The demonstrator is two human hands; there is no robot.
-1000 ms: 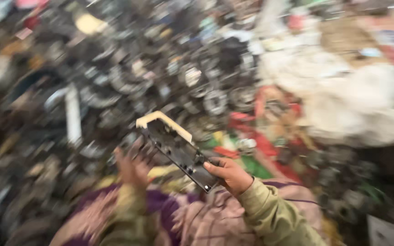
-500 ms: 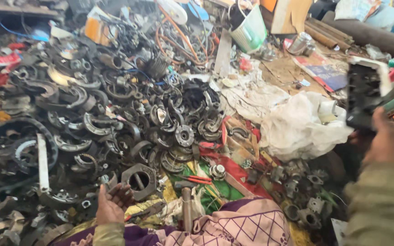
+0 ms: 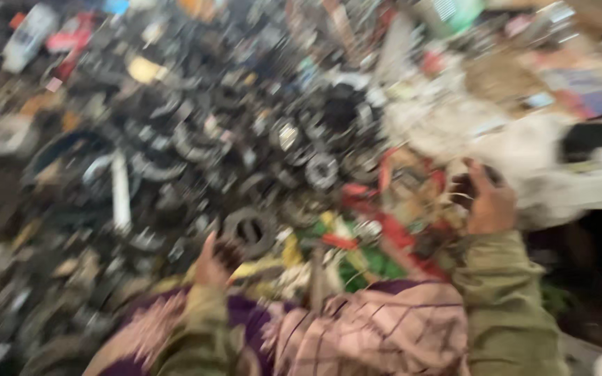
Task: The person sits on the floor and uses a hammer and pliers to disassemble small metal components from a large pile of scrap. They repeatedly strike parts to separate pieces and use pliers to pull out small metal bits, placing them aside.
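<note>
The view is badly motion-blurred. My left hand (image 3: 210,263) is low at the centre-left, just in front of a dark round metal ring (image 3: 249,231) at the near edge of a big heap of black metal rings and gears (image 3: 245,146); nothing shows in it. My right hand (image 3: 490,203), in an olive sleeve, reaches over red and green scraps (image 3: 377,237) beside crumpled white cloth (image 3: 524,146). Something dark sits at its fingers, too blurred to name. A black object (image 3: 587,139) lies on the cloth further right.
A white bar (image 3: 120,191) lies in the heap on the left. A tool handle (image 3: 315,278) stands near my lap, which is covered by pink checked fabric (image 3: 377,334). Cardboard, papers and a green-white container (image 3: 447,14) sit at the back right.
My right hand, which held a black rectangular part out to the right, has swung back in over the scraps and no longer visibly holds it. My left hand stays by the ring.
</note>
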